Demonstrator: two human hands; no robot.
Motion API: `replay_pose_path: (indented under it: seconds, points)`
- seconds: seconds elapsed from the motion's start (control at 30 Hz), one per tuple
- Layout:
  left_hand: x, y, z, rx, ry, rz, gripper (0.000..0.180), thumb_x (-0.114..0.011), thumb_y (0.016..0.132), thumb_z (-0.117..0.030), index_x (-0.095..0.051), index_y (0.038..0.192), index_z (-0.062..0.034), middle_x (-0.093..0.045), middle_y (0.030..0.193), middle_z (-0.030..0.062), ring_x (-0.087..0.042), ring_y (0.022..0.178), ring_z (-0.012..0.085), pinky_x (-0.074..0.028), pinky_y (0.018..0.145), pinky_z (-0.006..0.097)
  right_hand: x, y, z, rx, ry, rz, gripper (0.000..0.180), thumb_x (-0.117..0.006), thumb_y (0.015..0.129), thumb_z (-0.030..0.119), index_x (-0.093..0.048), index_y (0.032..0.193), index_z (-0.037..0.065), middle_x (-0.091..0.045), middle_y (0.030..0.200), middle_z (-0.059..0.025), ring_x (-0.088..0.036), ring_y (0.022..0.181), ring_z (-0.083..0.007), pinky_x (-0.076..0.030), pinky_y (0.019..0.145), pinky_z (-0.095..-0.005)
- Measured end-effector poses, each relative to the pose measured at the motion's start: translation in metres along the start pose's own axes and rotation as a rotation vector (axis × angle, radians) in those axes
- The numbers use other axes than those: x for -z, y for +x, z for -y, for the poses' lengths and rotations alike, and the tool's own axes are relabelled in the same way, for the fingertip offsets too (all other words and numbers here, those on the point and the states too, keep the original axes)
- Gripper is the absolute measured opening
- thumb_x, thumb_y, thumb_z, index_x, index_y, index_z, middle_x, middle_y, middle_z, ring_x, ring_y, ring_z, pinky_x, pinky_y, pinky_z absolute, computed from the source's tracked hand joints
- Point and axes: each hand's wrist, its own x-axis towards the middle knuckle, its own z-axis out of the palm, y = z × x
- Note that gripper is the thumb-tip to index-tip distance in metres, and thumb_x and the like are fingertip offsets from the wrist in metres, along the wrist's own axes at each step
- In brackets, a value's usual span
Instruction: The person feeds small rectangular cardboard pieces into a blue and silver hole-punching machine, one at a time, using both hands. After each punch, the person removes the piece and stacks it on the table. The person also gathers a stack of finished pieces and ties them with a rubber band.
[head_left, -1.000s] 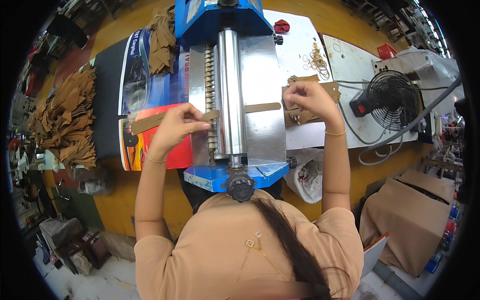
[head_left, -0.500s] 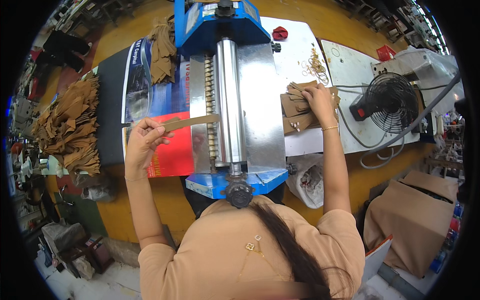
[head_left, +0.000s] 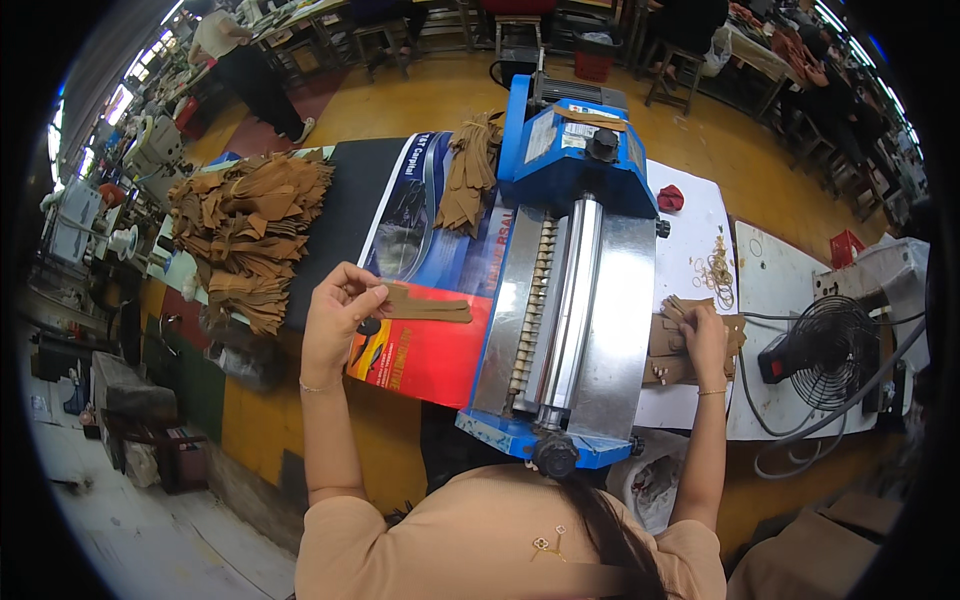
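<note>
My left hand is closed, pinching a few flat brown strips by one end between thumb and fingers. They look like leather and point right, above the red part of a printed sheet. To their right stands a blue roller machine with a shiny steel roller and a row of small rings along its left side. Beyond the machine, my right hand has its fingers closed on strips at the top of a brown strip pile; its fingertips are partly hidden.
A large heap of brown pieces lies at the far left, and a strip bundle near the machine. Rubber bands, a red cloth and a black fan with cables are on the right. People are in the background.
The view has turned left. My left hand has drawn back from the machine's left side, and its strips are now over the printed sheet. My right hand stays at the pile.
</note>
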Motion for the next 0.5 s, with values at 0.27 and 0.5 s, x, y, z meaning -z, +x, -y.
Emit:
replay_pose_path:
  seconds: [0.27,0.5]
  points:
    - [-0.008,-0.005,-0.002,-0.033,0.006,-0.031,0.011,-0.066,0.087,-0.002,-0.057,0.093,0.0006,-0.065,0.082,0.0085,-0.067,0.074,0.0143,-0.056,0.069,0.026,0.015,0.005,-0.007,-0.076,0.362,0.042,0.014,-0.066,0.083,0.002,-0.063,0.097,0.001,-0.067,0.085,-0.0102,-0.063,0.071,-0.0194,-0.050,0.066,-0.0304]
    - [0.039,0.015,0.080,0.157,0.044,-0.140,0.012,-0.065,0.090,-0.007,-0.056,0.096,-0.0009,-0.066,0.082,0.0087,-0.069,0.072,0.0153,-0.055,0.063,0.024,0.050,0.002,-0.012,-0.124,0.802,-0.043,0.022,-0.058,0.096,0.010,-0.062,0.113,-0.003,-0.063,0.087,-0.0021,-0.057,0.075,-0.0086,-0.047,0.068,-0.0234]
